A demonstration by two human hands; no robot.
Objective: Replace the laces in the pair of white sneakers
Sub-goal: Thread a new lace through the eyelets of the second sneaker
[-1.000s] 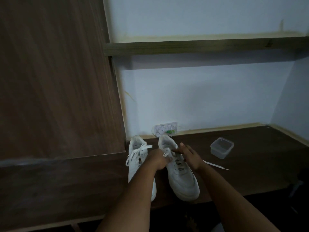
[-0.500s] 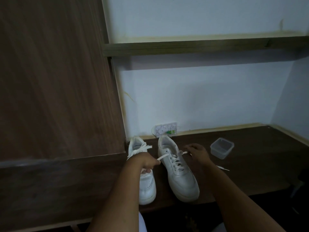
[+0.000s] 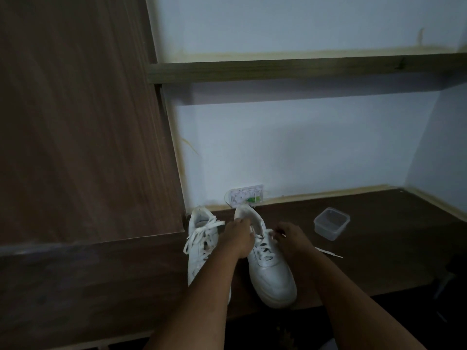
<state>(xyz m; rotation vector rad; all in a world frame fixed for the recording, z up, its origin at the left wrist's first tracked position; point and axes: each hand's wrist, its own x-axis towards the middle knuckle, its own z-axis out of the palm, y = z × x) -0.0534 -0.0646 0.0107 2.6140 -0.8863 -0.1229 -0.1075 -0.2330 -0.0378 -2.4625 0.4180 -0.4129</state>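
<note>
Both hands work the lace at the top of the right-side white sneaker (image 3: 270, 269).

Left hand (image 3: 237, 238) and right hand (image 3: 290, 237) each grip, fingers curled, 1 end of the white lace (image 3: 262, 246) over the tongue. Left of them lies the other sneaker (image 3: 202, 246), loosely laced; right, a clear plastic container (image 3: 331, 223) and a loose lace (image 3: 328, 252) on the dark surface (image 3: 391, 248).

Single head-worn view looks forward and down, close over desk (image 3: 379, 253).
</note>
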